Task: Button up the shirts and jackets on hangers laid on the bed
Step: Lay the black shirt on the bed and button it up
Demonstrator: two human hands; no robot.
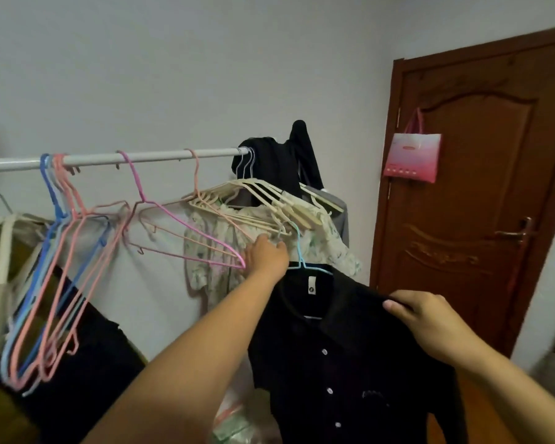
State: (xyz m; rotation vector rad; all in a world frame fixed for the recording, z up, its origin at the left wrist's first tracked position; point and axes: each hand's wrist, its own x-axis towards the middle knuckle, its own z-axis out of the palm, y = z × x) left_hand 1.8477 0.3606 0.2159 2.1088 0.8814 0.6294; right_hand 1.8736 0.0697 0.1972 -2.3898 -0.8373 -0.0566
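The black shirt (343,363) hangs on a light blue hanger (300,251), held up near the rail (116,158). The right hand (430,322) pinches its shoulder, probably to keep it spread. The left hand (266,257) reaches to the hanger's hook; its grip cannot be told. The buttons look closed.

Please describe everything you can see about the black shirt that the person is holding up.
The black shirt is dark, soft-looking fabric with a collar, a small white label inside the neck and a row of pale buttons down the front, which looks closed. It sits on a light blue hanger, held up in front of the rail, not yet hooked on it. The right hand grips its shoulder; the left hand reaches up by the hanger's hook. The lower part runs out of view.
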